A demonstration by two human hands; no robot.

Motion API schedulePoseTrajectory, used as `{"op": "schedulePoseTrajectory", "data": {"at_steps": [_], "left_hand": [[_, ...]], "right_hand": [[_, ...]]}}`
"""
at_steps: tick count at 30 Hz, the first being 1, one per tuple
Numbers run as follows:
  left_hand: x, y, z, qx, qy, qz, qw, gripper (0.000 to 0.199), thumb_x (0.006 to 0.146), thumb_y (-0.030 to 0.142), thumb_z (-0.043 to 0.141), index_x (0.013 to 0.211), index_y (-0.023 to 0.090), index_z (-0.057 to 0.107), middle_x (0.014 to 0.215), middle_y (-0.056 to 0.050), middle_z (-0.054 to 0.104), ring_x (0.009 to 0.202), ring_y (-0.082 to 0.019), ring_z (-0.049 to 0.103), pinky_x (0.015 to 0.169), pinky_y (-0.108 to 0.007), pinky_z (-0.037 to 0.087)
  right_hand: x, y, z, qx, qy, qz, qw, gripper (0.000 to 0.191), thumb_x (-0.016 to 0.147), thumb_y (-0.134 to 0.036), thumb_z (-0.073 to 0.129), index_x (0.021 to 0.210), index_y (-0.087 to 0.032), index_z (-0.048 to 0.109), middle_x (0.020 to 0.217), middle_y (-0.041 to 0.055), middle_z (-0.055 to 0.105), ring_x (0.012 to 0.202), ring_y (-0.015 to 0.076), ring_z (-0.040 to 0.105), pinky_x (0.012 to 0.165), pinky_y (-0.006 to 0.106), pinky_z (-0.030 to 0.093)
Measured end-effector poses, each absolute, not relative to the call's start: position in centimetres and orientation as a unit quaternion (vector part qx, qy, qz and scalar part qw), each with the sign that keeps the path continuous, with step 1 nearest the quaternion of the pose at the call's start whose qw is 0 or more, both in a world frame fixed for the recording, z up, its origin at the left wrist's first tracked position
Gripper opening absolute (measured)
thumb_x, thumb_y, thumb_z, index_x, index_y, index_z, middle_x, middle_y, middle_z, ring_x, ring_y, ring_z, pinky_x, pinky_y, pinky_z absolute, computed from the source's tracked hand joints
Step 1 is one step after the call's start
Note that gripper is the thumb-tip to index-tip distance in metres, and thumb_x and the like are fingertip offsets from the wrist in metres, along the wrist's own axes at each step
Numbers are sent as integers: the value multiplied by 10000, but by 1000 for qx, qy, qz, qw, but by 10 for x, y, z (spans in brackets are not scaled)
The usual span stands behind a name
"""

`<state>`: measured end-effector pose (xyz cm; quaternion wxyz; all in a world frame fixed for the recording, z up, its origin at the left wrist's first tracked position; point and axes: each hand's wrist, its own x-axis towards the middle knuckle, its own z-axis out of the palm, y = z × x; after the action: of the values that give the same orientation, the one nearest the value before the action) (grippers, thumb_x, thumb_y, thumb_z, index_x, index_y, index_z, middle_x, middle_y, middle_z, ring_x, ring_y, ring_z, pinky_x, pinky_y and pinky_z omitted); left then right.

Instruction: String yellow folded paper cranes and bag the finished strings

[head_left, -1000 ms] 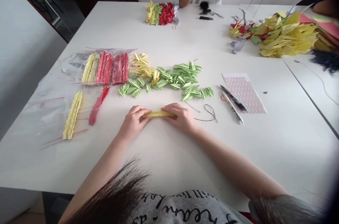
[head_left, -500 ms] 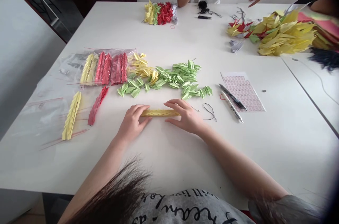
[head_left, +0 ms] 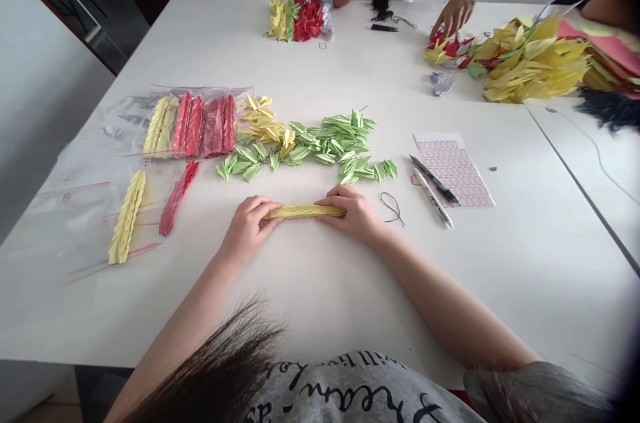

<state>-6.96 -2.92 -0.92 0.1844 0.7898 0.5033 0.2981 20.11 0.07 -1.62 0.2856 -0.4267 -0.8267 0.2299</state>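
Yellow crane string (head_left: 305,211) is being gripped by left hand (head_left: 247,230) and right hand (head_left: 353,215), fingers (head_left: 333,198) curled; green cranes (head_left: 300,151) lying loose, red strings (head_left: 195,125) bagged.

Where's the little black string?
In the head view, the black string lies just right of the person's right hand, left of the white pen.

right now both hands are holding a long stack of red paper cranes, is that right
The colour is wrong: the long stack of paper cranes between the left hand and the right hand is yellow, not red, as the head view shows. Both hands are holding it.
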Motion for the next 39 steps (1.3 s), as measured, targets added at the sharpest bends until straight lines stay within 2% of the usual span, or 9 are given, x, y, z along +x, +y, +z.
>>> {"op": "schedulePoseTrajectory", "data": {"at_steps": [7,11,14,17,20,24,30,36,39], "left_hand": [[-69,-29,-9,791,501,297,188,245,953,335,570,1115,202,697,1042,-73,663,999,-211,623,911,-366,509],[-67,-30,-9,792,507,290,181,240,955,328,561,1117,197,681,1049,-74,657,1012,-213,622,928,-369,504],[-69,-32,-5,794,508,285,173,342,922,347,611,1225,189,615,1165,-91,638,1107,-237,602,986,-392,488],[-73,-31,2,800,506,277,166,473,891,368,656,1318,194,548,1270,-100,605,1209,-255,560,1049,-410,458],[-73,-28,9,815,493,261,155,430,880,374,672,1269,204,598,1250,-86,621,1204,-258,567,1063,-414,450],[-66,-20,10,835,474,236,148,388,844,361,720,1193,200,669,1164,-75,655,1109,-254,606,997,-415,487],[-59,-16,-5,838,461,260,137,248,876,301,692,1094,189,730,946,-62,662,924,-215,619,860,-362,514],[-59,-19,-11,824,466,290,139,216,875,312,689,1047,188,731,927,-60,667,901,-212,622,842,-347,517],[-56,-21,-2,810,480,292,167,166,859,280,691,1001,193,701,969,-59,685,955,-218,640,868,-340,512]], "right_hand": [[198,0,-17,-420,-825,232,299,242,882,-372,648,1026,-214,760,953,87,651,853,209,637,776,350,556],[198,0,-16,-424,-829,225,287,246,889,-362,648,1046,-208,759,969,91,649,899,220,635,836,373,552],[205,-1,-7,-411,-850,208,256,369,872,-404,678,1181,-204,709,1100,117,643,1013,258,623,922,426,535],[218,0,5,-399,-867,197,225,465,873,-462,675,1270,-221,651,1183,124,633,1064,272,615,920,439,541],[228,1,11,-411,-872,179,197,378,867,-438,691,1173,-217,695,1126,110,659,1026,263,632,876,415,552],[231,2,9,-428,-870,167,176,254,856,-358,709,1069,-221,726,1070,85,680,970,233,650,781,340,557],[227,3,4,-413,-869,178,207,172,885,-317,660,1002,-209,725,994,84,694,922,217,655,767,313,545],[225,4,0,-391,-861,220,240,168,899,-326,609,972,-205,699,982,101,692,934,235,652,802,354,544],[224,4,4,-422,-824,282,251,160,866,-322,640,957,-196,680,918,72,703,787,187,650,729,318,540]]}}
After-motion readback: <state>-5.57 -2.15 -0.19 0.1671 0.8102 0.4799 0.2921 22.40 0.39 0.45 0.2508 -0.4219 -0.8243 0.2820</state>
